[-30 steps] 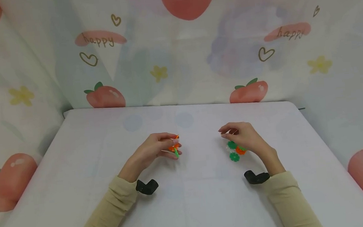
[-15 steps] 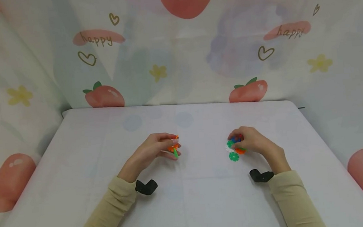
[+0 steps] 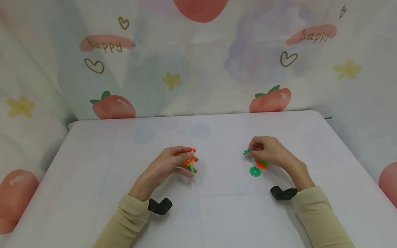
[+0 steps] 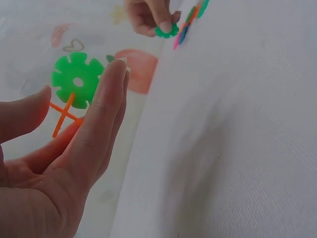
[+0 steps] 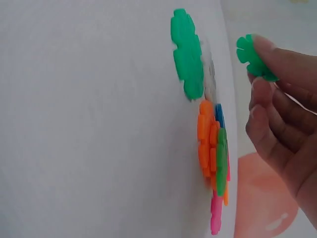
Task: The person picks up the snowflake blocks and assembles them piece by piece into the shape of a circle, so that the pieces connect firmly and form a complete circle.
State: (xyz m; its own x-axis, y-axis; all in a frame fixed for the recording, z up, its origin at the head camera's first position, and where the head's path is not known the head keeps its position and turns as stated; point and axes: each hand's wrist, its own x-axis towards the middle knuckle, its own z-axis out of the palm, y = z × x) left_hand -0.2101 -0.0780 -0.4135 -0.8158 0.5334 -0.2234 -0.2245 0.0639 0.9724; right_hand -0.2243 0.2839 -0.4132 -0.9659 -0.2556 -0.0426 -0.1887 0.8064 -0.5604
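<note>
Because the right hand (image 3: 269, 149) pinches it by the rim, one loose green disc (image 5: 251, 57) clears the surface (image 3: 207, 225), slots exposed, beside a pile of discs (image 5: 213, 144) kept, presumably, within reach. Left hand (image 3: 166, 162): fingers gripping a joined green-and-orange piece (image 4: 66, 89), raised; exact contact partly hidden. Changed since half a second ago: pinched disc shifted leftward, blue uncovered then, now hidden overhead.

I face a white desk (image 3: 207, 229); behind it I see a backdrop (image 3: 210, 95) with red fruits (image 3: 114, 107), yellow flowers (image 3: 172, 81), hearts (image 3: 94, 66), "happy" lettering (image 3: 105, 43).
</note>
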